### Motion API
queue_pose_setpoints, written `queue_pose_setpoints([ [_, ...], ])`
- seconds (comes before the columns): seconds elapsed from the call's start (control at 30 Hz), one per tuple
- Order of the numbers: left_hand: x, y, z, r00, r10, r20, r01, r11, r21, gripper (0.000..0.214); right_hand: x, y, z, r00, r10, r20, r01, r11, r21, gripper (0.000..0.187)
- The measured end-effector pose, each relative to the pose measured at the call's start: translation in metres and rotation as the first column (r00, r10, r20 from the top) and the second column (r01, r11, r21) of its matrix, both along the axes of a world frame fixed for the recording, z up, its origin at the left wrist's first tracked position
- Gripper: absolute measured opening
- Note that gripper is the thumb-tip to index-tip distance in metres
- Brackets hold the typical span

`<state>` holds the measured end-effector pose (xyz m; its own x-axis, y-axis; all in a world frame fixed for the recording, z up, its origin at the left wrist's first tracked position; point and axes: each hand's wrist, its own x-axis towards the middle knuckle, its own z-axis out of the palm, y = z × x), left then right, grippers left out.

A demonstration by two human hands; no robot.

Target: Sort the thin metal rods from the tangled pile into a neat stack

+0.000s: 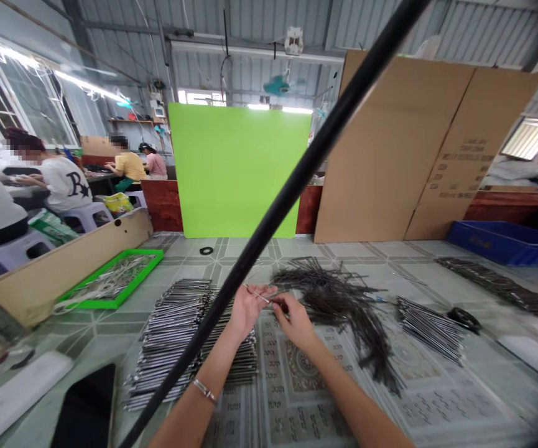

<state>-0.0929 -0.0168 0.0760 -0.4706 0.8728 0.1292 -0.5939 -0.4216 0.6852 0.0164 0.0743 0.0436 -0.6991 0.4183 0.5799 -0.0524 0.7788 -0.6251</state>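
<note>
My left hand (pixel 244 310) is palm up, with a thin metal rod (pixel 260 296) lying across its fingers, which curl around it. The fingertips of my right hand (pixel 295 320) pinch the rod's near end, close to my left fingers. To the left are neat stacks of similar rods (pixel 168 342), partly behind my left arm and a black bar. Beyond my right hand spreads a loose heap of thin black strips (pixel 331 292). Farther right lies a smaller bundle of rods (pixel 430 330).
A black bar (pixel 292 186) crosses the view diagonally, close to the camera. At left are a green tray (pixel 124 297) of rods, a phone (pixel 84 407) and a white box (pixel 19 398). A black roll (pixel 464 319) and a blue bin (pixel 506 242) lie right. Several people sit at far left.
</note>
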Motion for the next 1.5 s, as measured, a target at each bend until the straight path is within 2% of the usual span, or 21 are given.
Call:
queue_pose_setpoints([
  [0.23,-0.003,-0.001,-0.005,0.998,-0.046,0.040,0.043,0.995,0.090,0.045,-0.001,0.002,-0.003,1.000,0.024,0.004,-0.025,0.998,0.053,0.015],
  [0.4,-0.002,0.000,-0.003,0.998,-0.053,0.024,0.051,0.995,0.086,0.046,-0.001,0.002,-0.004,0.999,0.034,0.011,-0.035,0.998,0.046,0.014],
  [0.6,0.000,0.004,-0.010,0.989,-0.034,-0.141,0.042,0.998,0.050,0.048,0.000,0.000,-0.003,0.998,0.064,0.006,-0.064,0.998,0.000,0.015],
  [0.73,0.002,0.009,-0.024,0.925,-0.063,-0.375,0.056,0.998,-0.030,0.051,-0.003,-0.003,-0.005,0.995,0.091,-0.029,-0.094,0.987,-0.127,0.014],
  [0.87,0.001,0.012,-0.034,0.805,0.030,-0.592,-0.041,0.999,-0.005,0.076,-0.006,-0.004,-0.006,0.992,0.082,-0.100,-0.105,0.962,-0.251,0.015],
  [0.93,-0.002,0.013,-0.033,0.799,0.095,-0.594,-0.103,0.994,0.021,0.085,-0.005,-0.002,-0.006,0.991,0.061,-0.117,-0.092,0.954,-0.284,0.016],
  [1.03,-0.012,0.010,-0.025,0.826,0.238,-0.511,-0.252,0.967,0.044,0.084,-0.004,0.000,-0.003,0.993,0.017,-0.119,-0.052,0.955,-0.293,0.015],
  [1.17,-0.032,-0.003,-0.010,0.786,0.419,-0.454,-0.418,0.902,0.110,0.074,-0.005,-0.005,0.006,0.997,0.005,-0.082,-0.021,0.980,-0.196,0.014],
  [1.27,-0.051,-0.015,-0.001,0.661,0.627,-0.412,-0.592,0.773,0.227,0.078,-0.015,-0.019,0.017,0.997,0.073,0.009,-0.073,0.997,-0.018,0.012],
  [1.33,-0.061,-0.024,0.007,0.571,0.724,-0.387,-0.683,0.680,0.266,0.079,-0.026,-0.031,0.024,0.989,0.126,0.079,-0.135,0.983,0.128,0.011],
  [1.37,-0.065,-0.029,0.011,0.548,0.747,-0.377,-0.711,0.653,0.259,0.077,-0.033,-0.037,0.026,0.983,0.147,0.112,-0.167,0.966,0.195,0.010],
  [1.4,-0.068,-0.033,0.016,0.545,0.755,-0.365,-0.729,0.642,0.239,0.072,-0.040,-0.042,0.028,0.976,0.161,0.144,-0.193,0.948,0.252,0.010],
  [1.5,-0.077,-0.046,0.024,0.579,0.741,-0.339,-0.737,0.654,0.170,0.054,-0.061,-0.057,0.027,0.961,0.167,0.221,-0.238,0.908,0.346,0.011],
])
